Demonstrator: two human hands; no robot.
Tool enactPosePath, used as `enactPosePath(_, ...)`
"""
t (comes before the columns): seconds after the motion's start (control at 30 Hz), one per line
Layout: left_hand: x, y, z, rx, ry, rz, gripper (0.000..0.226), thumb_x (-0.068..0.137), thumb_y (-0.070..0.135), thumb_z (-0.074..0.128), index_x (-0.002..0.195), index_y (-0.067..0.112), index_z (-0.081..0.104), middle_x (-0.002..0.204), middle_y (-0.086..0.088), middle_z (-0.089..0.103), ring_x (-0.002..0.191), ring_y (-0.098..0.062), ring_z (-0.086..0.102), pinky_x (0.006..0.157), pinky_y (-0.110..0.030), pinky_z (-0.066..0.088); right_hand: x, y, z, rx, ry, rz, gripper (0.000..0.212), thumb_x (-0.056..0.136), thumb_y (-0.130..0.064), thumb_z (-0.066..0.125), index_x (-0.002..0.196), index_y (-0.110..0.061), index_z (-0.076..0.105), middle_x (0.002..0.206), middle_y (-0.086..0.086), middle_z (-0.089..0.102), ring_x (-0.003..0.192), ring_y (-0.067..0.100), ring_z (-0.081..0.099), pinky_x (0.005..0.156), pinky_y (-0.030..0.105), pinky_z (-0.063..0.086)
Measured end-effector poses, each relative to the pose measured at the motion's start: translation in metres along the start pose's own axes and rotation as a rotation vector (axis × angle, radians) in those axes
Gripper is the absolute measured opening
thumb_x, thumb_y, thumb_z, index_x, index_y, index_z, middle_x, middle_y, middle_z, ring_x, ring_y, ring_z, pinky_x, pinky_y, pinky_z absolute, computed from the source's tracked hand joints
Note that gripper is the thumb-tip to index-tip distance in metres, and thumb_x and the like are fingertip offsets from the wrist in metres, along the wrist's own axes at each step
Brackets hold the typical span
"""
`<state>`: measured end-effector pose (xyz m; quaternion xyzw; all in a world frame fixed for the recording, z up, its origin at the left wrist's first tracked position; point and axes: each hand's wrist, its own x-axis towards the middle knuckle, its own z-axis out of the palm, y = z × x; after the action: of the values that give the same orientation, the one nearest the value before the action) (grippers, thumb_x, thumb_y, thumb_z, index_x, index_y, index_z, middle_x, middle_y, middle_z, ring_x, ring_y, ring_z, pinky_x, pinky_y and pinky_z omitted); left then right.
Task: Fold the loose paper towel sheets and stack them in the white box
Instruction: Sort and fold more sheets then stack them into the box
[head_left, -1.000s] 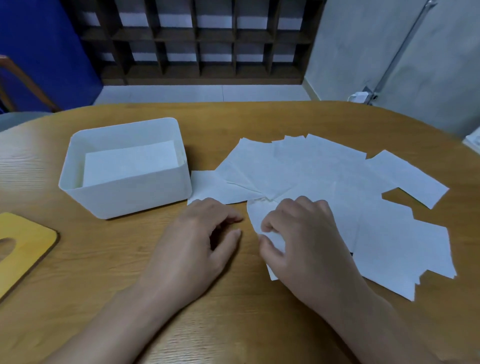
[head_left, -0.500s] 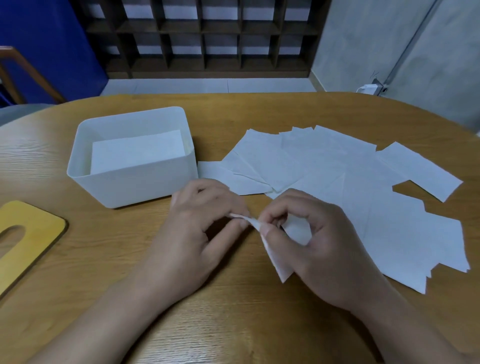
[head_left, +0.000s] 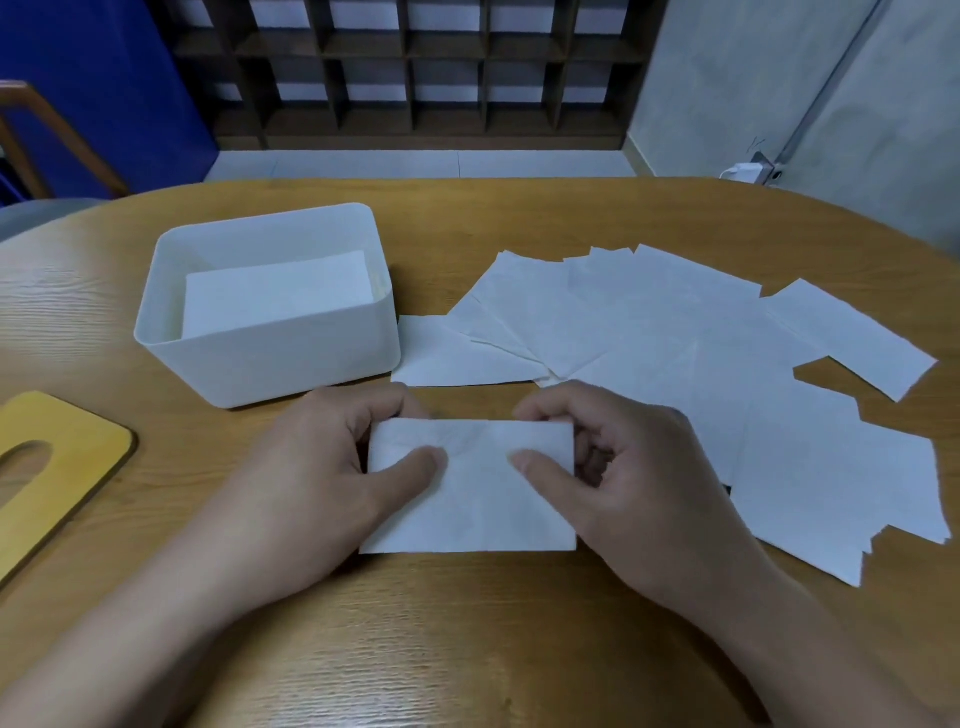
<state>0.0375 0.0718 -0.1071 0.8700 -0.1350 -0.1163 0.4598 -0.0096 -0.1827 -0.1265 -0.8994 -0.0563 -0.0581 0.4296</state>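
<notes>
one white box, folded sheets stacked inside

The yellow board runs off the left edge. Fingers of both hands — left hand, right hand — are hidden behind the held sheet. Overlapping loose sheets hide one another's edges.

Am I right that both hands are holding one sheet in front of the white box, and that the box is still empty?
Not quite: the white box is not empty. The head view shows folded sheets already stacked inside it. The rest holds: the left hand and right hand both pinch one paper towel sheet in front of the box.
</notes>
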Motion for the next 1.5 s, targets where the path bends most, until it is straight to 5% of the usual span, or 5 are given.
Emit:
enactPosePath(0.13,-0.002,-0.006,-0.006,0.201,-0.048,-0.05,0.013,0.093,0.037,0.082,0.087,0.028,0.074,0.076,0.009,0.074,0.057,-0.005,0.063,0.051,-0.025,0.049,0.0,0.001,0.01,-0.219,-0.106,-0.049,0.026,0.1,-0.045,0.075,0.125,-0.042,0.069,0.083,-0.031,0.063,0.083,0.0,0.065,0.071,0.011,0.044)
enactPosePath(0.3,-0.002,-0.017,-0.008,0.416,-0.008,0.083,0.041,0.082,0.052,0.086,0.119,0.051,0.068,0.116,0.033,0.061,0.114,0.007,0.056,0.091,-0.014,0.045,0.004,0.007,0.01,-0.368,-0.072,-0.114,0.035,0.097,-0.054,0.073,0.129,-0.043,0.066,0.117,-0.029,0.053,0.114,0.001,0.05,0.096,0.019,0.04)
enactPosePath(0.6,0.005,-0.019,0.015,0.382,0.061,0.318,0.025,0.096,0.046,0.068,0.119,0.043,0.075,0.115,0.027,0.063,0.12,-0.004,0.054,0.105,-0.035,0.048,0.024,0.015,0.015,-0.574,0.033,-0.183,0.026,0.108,-0.034,0.062,0.128,-0.027,0.078,0.149,-0.013,0.062,0.128,0.013,0.05,0.104,0.036,0.035)
enactPosePath(1.27,0.012,-0.023,0.022,0.368,0.312,0.386,0.045,0.097,0.032,0.079,0.14,0.031,0.068,0.136,0.014,0.059,0.133,-0.015,0.052,0.114,-0.031,0.04,0.019,0.01,0.013,-0.258,0.221,-0.31,0.019,0.095,-0.006,0.081,0.092,-0.025,0.077,0.099,-0.017,0.073,0.106,0.007,0.066,0.099,0.032,0.049)
enactPosePath(1.5,0.011,-0.02,0.02,0.24,0.373,0.426,0.016,0.106,0.018,0.066,0.113,0.027,0.078,0.104,0.016,0.07,0.103,-0.008,0.067,0.09,-0.027,0.05,0.018,0.004,0.007,-0.021,0.313,-0.241,0.011,0.101,-0.007,0.077,0.103,-0.018,0.077,0.1,-0.012,0.074,0.097,0.013,0.072,0.077,0.027,0.06)
